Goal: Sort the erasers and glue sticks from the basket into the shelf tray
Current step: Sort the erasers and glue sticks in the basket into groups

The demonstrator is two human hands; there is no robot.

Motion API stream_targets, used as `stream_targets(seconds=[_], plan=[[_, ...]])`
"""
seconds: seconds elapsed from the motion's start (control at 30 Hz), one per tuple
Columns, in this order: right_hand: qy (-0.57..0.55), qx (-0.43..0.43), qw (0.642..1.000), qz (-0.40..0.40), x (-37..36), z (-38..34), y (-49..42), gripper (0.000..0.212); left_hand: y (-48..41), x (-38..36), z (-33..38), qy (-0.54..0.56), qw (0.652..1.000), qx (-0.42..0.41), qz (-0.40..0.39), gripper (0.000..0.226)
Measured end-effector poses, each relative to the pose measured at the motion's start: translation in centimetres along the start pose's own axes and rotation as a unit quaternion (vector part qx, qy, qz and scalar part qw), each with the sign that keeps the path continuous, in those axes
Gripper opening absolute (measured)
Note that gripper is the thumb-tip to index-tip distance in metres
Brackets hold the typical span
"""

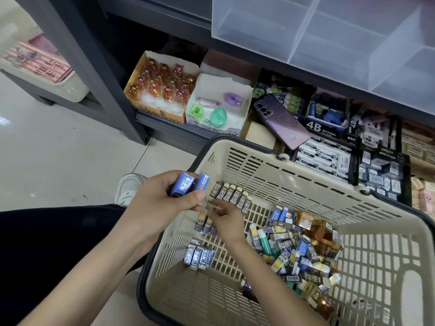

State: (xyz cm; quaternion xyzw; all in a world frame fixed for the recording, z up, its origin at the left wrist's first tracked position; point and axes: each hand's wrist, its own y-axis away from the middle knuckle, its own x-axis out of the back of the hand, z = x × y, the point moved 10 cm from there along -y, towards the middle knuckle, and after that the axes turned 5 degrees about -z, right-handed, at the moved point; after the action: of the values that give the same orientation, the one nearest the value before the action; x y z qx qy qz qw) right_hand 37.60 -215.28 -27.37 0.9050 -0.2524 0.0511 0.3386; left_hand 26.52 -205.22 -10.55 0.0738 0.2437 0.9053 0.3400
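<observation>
Two blue erasers [188,185] are gripped in my left hand [162,201], above the left rim of the basket [306,184]. Just right of it, my right hand [227,222] reaches into the basket with its fingers bent at a blurred item; I cannot tell whether it grasps anything. Further right, a loose pile of erasers and glue sticks [296,250] lies on the basket floor. The clear shelf tray [329,31] sits top right.

Stationery shop: shelf [150,22] stocked with boxed 4B erasers [322,156], sharpeners [217,107]; shopping basket [353,208] on floor.
</observation>
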Motion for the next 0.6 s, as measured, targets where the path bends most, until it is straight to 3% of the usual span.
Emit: stream_targets(seconds=[0.1,0.17,0.27,0.37,0.5,0.6], plan=[[-0.205,0.025,0.976,-0.071,1.8,-4.9,2.9,0.017,0.0,-0.1,0.1,-0.055,0.998,-0.016,0.0,0.017],[-0.274,0.052,0.949,-0.149,2.5,-8.6,5.2,0.027,-0.1,-0.1,0.0,-0.1,0.995,-0.026,0.006,0.017],[-0.21,0.097,0.954,-0.19,3.0,-12.0,7.5,0.032,-0.2,-0.6,0.0,-0.164,0.985,-0.043,-0.007,0.016],[-0.196,0.102,0.961,-0.169,3.5,-12.1,7.6,0.014,0.1,-1.8,-0.2,-0.175,0.983,-0.047,-0.044,0.01],[-0.28,0.032,0.948,-0.148,4.7,-8.7,6.9,0.015,0.1,-1.4,-0.4,-0.11,0.993,-0.034,-0.035,0.008],[-0.202,-0.031,0.966,-0.159,3.5,-4.2,6.5,0.022,-0.2,0.4,0.6,-0.152,0.984,-0.094,0.018,0.009]])
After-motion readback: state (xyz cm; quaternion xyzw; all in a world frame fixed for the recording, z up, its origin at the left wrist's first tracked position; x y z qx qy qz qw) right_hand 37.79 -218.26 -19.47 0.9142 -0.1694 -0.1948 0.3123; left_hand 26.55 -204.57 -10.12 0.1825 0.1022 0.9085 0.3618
